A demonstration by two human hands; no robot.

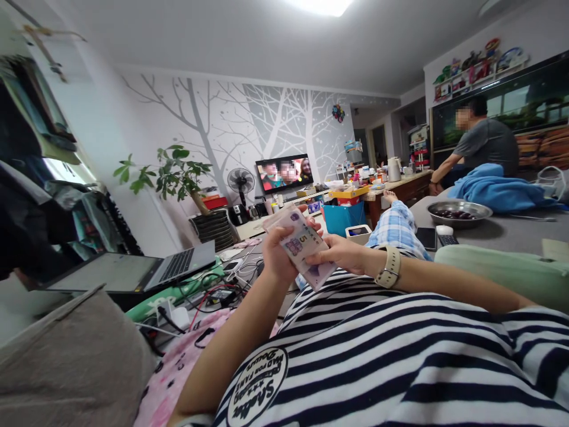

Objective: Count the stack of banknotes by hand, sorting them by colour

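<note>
A small stack of purple banknotes (302, 237), the top one marked with a 5, is held tilted above my lap. My left hand (279, 252) grips its left side, thumb on top and fingers behind. On the lower right edge, my right hand (343, 254) pinches the notes with its thumb across the face. The fingers beneath the stack are partly hidden. A pale watch (390, 268) circles my right wrist.
An open laptop (178, 265) and tangled cables (222, 293) lie to the left. At right are a metal bowl of dark fruit (460, 222), a phone (427, 239) and a blue cloth (498, 188). Another person (486, 139) sits beyond them. A cluttered table (402, 185) stands ahead.
</note>
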